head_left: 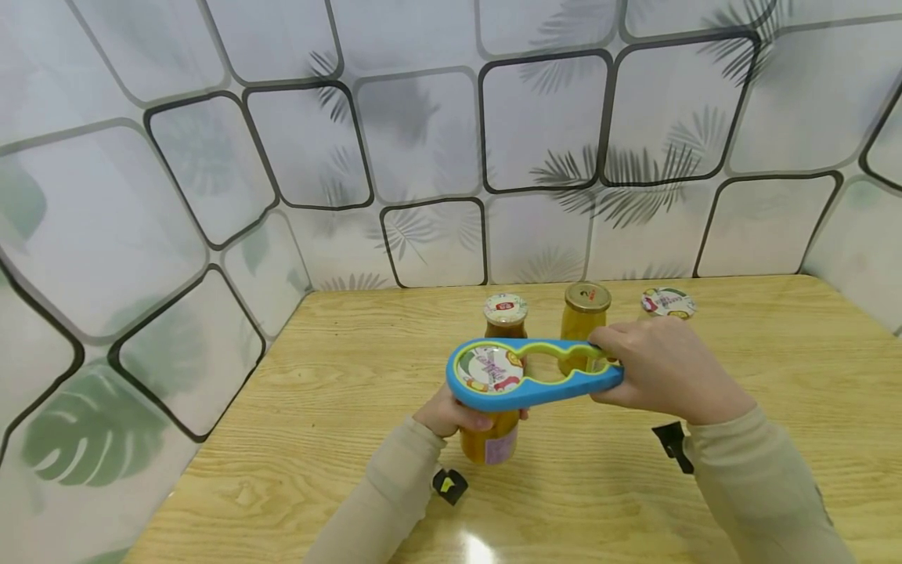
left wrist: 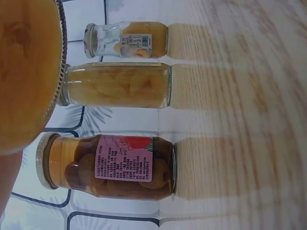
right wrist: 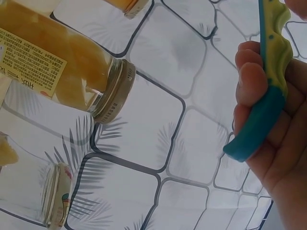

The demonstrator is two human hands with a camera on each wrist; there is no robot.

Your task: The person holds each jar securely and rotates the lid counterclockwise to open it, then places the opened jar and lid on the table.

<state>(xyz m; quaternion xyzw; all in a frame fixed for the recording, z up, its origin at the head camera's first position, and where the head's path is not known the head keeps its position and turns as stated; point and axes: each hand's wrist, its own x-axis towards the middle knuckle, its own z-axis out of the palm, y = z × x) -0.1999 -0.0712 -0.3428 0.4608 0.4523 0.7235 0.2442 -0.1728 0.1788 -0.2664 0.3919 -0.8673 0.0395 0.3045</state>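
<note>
My left hand [head_left: 447,413] grips a glass jar [head_left: 479,446] of orange-yellow fruit with a pink label, fingers and thumb around its body. In the left wrist view the jar's round base [left wrist: 26,76] shows up close, raised off the table. A blue jar opener [head_left: 564,387] with a yellow-green wavy inner edge lies flat around the jar's printed lid [head_left: 491,368], its largest opening over it. At the opener's narrow end my right hand [head_left: 665,368] holds the handle; the right wrist view shows curled fingers [right wrist: 253,84] around the teal end [right wrist: 261,127].
Behind the hands stand three more jars: a dark-fruit jar [left wrist: 124,165] with a pink label, a tall yellow-fruit jar [left wrist: 117,86] with a gold lid, and a partly filled jar [left wrist: 144,40] with a printed lid. The wooden table [head_left: 338,376] meets a patterned wall covering [head_left: 423,141].
</note>
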